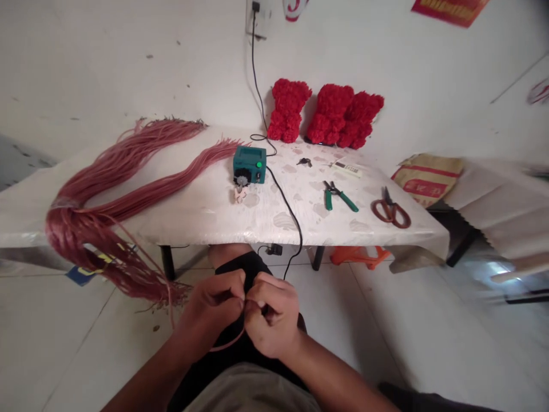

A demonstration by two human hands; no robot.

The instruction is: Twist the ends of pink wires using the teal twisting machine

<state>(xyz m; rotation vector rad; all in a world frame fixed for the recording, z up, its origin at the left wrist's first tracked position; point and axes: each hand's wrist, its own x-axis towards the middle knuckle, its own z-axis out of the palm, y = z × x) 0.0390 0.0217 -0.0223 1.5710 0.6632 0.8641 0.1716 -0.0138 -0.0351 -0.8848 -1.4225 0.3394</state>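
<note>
Over my lap, my left hand and my right hand meet, fingertips pinched together. Between them they grip a thin pink cord, which curves below the hands in a loop. Its pinched part is hidden by my fingers. A large bundle of similar pink cords lies bent over the table's front left edge, tied near the bend, with loose ends hanging beside my left forearm.
On the patterned table are a small green machine with a black cable, green-handled pliers and scissors. Red fluffy bear shapes stand by the wall. An orange stool is underneath.
</note>
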